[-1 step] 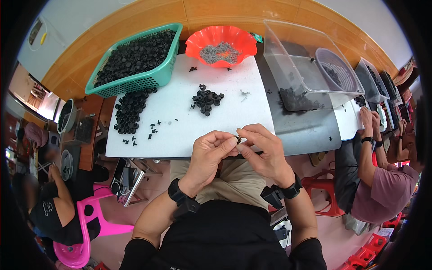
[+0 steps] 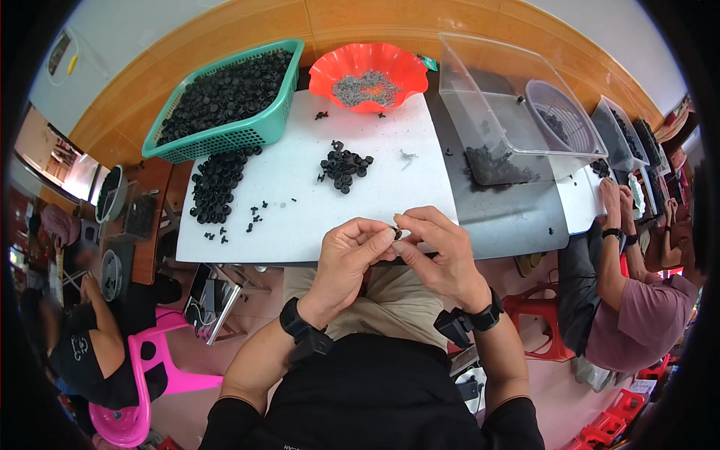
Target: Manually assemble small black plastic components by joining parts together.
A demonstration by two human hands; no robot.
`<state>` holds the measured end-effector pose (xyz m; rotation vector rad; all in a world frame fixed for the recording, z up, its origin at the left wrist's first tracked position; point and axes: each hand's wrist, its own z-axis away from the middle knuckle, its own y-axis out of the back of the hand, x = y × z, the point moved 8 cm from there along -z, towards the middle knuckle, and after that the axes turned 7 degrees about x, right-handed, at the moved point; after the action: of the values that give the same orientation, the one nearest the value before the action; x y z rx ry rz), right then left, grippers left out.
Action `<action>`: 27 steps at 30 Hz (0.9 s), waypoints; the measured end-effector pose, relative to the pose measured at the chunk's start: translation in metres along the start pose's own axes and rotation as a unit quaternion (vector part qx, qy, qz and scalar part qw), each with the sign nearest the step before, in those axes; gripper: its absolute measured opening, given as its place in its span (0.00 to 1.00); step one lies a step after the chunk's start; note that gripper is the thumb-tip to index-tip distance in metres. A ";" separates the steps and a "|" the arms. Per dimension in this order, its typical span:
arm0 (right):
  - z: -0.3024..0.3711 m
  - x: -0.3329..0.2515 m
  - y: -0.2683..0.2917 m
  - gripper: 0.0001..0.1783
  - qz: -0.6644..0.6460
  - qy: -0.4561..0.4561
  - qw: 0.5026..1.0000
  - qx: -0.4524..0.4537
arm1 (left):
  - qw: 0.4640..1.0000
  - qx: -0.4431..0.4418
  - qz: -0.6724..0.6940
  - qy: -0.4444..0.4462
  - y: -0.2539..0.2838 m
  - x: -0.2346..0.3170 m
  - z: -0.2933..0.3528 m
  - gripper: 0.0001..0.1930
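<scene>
Just over the front edge of the white sheet (image 2: 300, 229), my two hands meet fingertip to fingertip. My left hand (image 2: 351, 247) pinches a small dark round part (image 2: 398, 234) between thumb and fingers. The thumb and fingers of my right hand (image 2: 439, 251) close in at the part's other side; whatever they grip is too small to make out. Beyond my hands lies a loose heap of small black plastic parts (image 2: 345, 166). To the left is a bigger pile of black round caps (image 2: 216, 191), with several tiny black pieces (image 2: 255, 211) scattered beside it.
At the back stand a green basket (image 2: 259, 133) full of black caps and a red scalloped bowl (image 2: 322, 71) of thin grey pins. A few pins (image 2: 407, 157) lie on the sheet. A clear bin (image 2: 517, 146) stands right. People sit at both sides, one near a pink chair (image 2: 142, 367).
</scene>
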<state>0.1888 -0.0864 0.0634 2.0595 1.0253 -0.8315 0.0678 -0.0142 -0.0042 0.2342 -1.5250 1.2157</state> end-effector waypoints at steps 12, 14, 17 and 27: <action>-0.001 -0.001 -0.002 0.19 0.019 0.043 0.999 0.011 | 0.999 -0.020 0.013 0.048 -0.002 0.002 0.000 0.05; -0.001 -0.003 -0.002 0.19 0.025 0.039 0.999 0.007 | 0.999 -0.020 0.013 0.048 -0.002 0.002 -0.001 0.05; -0.001 -0.007 -0.003 0.18 0.036 0.042 0.998 0.002 | 0.998 -0.029 0.030 0.047 -0.004 0.003 -0.001 0.05; 0.001 0.002 -0.006 0.17 0.012 0.027 1.000 0.010 | 0.997 -0.011 0.039 0.062 -0.005 0.005 -0.003 0.11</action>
<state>0.1842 -0.0835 0.0596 2.1172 1.0230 -0.7801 0.0712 -0.0112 0.0023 0.0833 -1.4497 1.2495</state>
